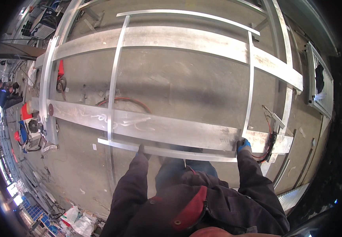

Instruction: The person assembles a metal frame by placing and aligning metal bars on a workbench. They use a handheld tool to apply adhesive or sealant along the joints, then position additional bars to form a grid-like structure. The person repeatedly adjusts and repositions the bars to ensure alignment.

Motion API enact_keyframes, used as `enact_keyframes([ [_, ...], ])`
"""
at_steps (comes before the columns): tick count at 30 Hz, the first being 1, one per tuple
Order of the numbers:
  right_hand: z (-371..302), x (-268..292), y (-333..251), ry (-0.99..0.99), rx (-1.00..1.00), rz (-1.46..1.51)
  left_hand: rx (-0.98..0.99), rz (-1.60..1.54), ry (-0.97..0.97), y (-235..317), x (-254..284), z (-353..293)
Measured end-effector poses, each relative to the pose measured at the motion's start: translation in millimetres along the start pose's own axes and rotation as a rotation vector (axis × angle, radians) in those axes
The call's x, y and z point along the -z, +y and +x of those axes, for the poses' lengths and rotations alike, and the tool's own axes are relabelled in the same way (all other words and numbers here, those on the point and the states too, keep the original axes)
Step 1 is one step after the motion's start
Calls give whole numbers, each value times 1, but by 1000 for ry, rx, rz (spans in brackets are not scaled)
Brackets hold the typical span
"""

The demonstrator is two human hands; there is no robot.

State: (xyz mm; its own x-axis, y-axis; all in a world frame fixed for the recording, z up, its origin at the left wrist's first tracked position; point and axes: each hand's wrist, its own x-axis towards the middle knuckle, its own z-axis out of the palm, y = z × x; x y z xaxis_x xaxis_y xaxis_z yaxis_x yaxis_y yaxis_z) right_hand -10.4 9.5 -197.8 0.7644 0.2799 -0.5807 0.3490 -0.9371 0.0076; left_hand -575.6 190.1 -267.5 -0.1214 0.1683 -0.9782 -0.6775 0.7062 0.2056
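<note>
Slim silvery metal bars form a rectangle across two wide metal beams (194, 126). My left hand (143, 151), dark and partly lost against the sleeve, is closed on the near bar (171, 153), left of its middle. At the bar's right end, my right hand (243, 145) in a blue and grey glove is closed at the corner where the right crossbar (251, 83) meets it. The left crossbar (115, 71) reaches the near bar close to its left end. Farthest from me lies the far bar (186, 14). My fingers' undersides are hidden.
Upright metal bars (46, 83) stand against the beams' left ends. A hand tool with a cable (272, 144) rests on the near beam's right end. A red hose (133, 100) lies on the floor. White bags (80, 221) sit at lower left; a slatted metal panel (320, 81) is at right.
</note>
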Motion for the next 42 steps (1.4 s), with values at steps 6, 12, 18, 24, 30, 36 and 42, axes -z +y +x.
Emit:
enact_keyframes([
  [6,-8,1,-11,-25,21,63,447,-471,-160,15,27,19],
  [12,-22,16,-20,104,-25,45,480,-477,-255,50,86,8],
  [18,-14,11,-20,58,21,15,53,116,-165,32,27,-17],
  [24,27,-20,-7,14,489,-794,68,413,-372,26,42,35],
  [30,-18,-1,-8,204,32,-167,-832,1258,-1350,71,132,73],
  [36,-109,-12,-15,274,397,57,-56,719,-158,85,98,17],
  [42,-154,-59,38,-3,246,179,29,711,-117,75,56,-19],
])
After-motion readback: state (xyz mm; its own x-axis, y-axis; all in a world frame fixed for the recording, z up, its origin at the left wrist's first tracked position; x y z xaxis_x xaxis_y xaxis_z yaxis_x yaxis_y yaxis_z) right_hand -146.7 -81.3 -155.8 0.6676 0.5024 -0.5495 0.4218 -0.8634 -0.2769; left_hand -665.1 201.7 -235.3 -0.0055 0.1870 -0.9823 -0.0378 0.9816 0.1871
